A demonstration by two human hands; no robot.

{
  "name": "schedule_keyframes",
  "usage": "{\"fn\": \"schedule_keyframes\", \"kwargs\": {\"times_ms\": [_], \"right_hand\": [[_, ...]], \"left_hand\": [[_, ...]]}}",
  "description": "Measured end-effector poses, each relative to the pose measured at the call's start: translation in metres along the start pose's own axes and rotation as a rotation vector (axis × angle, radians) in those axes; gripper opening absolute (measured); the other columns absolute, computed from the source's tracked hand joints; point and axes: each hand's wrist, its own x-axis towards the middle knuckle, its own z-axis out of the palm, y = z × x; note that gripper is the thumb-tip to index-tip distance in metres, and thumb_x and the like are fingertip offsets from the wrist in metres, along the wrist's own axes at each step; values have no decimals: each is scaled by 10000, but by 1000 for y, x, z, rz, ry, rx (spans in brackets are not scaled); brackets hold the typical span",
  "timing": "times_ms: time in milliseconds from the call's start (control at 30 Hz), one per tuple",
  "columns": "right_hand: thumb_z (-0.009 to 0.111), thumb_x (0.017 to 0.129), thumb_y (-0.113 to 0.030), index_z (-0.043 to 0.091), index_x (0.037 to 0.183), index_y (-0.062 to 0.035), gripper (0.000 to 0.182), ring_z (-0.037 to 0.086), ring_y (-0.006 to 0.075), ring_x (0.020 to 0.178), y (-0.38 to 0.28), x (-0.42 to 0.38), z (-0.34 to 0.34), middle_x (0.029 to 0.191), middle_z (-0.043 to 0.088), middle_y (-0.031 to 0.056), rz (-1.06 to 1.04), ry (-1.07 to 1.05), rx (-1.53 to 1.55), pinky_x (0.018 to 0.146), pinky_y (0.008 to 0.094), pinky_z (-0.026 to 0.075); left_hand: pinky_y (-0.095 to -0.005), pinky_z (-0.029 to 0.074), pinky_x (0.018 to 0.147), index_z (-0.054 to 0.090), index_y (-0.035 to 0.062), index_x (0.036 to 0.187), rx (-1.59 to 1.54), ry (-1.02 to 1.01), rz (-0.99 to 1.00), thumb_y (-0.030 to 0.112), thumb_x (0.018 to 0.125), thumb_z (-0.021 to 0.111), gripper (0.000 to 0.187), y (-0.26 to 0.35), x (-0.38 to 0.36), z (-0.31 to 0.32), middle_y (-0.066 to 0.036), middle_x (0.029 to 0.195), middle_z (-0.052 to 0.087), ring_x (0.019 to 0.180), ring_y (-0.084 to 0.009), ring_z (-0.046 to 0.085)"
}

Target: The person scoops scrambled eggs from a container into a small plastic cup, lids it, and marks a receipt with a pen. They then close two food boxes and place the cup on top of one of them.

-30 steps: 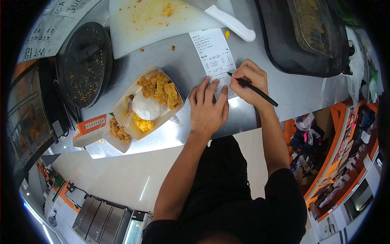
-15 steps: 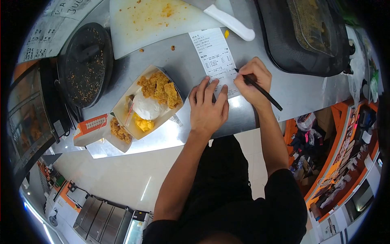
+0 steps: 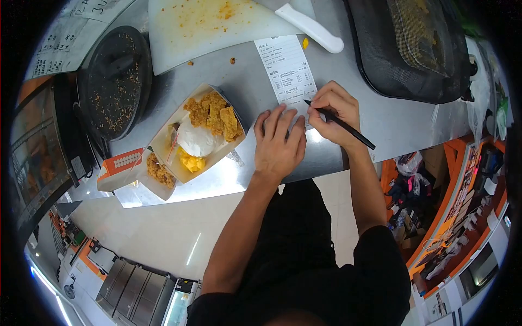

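Observation:
A printed receipt [image 3: 286,68] lies on the metal counter. My left hand [image 3: 278,142] rests flat over its lower end, fingers slightly spread. My right hand [image 3: 338,115] pinches a black pen [image 3: 348,128], whose tip touches the receipt or is just over it. To the left of my left hand stands an open paper box [image 3: 211,157] with fried chicken [image 3: 213,114], a white wrapped bundle [image 3: 197,138] and yellow pieces [image 3: 190,161]. A smaller orange and white box [image 3: 120,165] with fried chicken sits beside it.
A stained cutting board [image 3: 206,27] and a white-handled knife [image 3: 312,30] lie at the back. At the left is a round black lid [image 3: 117,81] with crumbs. A black mesh basket [image 3: 402,70] stands at the right. Crumbs dot the metal counter [image 3: 244,81].
My right hand and the pen tip have moved slightly left and down along the receipt. My left hand stays nearly in place.

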Motion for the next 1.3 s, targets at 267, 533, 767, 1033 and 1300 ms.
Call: {"fn": "schedule_keyframes", "kwargs": {"times_ms": [267, 533, 767, 1033, 1300], "right_hand": [[736, 713, 59, 619, 779, -2, 148, 581, 109, 653, -2, 2, 3, 815, 566, 57, 34, 37, 93, 578, 243, 460], [738, 697, 60, 609, 765, -4, 159, 565, 105, 615, -3, 0, 3, 788, 543, 60, 42, 31, -17, 547, 251, 449], [657, 827, 148, 576, 902, 25, 166, 659, 133, 783, 0, 4, 4, 965, 572, 91, 112, 258, 462, 686, 259, 574], [670, 919, 58, 537, 1043, -1, 191, 644, 101, 665, -28, 15, -11, 876, 668, 74, 309, 229, 244, 599, 238, 528], [682, 985, -271, 584, 1022, -27, 265, 680, 356, 634, -39, 30, -19, 834, 709, 142, 139, -79, -574, 595, 429, 533]], "left_hand": [[-539, 395, 1085, 717, 104, 1113, 4, 27, 33, 117, 820, 752, 296, 1, 3, -2, -67, 1238, 610, 1267, -294, 545], [-544, 395, 1087, 695, 95, 1130, 6, 32, 31, 144, 834, 735, 302, 1, 3, -2, -64, 1239, 610, 1232, -276, 548], [-546, 389, 1091, 687, 95, 1119, 3, 27, 30, 137, 831, 728, 294, 1, 2, -3, -69, 1264, 598, 1239, -283, 533], [-536, 360, 1101, 697, 94, 1107, -22, -8, 14, 109, 833, 712, 275, 4, 4, -7, -102, 1348, 593, 1308, -309, 514], [-530, 354, 1107, 688, 85, 1086, -36, 35, 7, 114, 853, 697, 235, 7, 2, -9, -101, 1330, 602, 1316, -297, 514]]}}
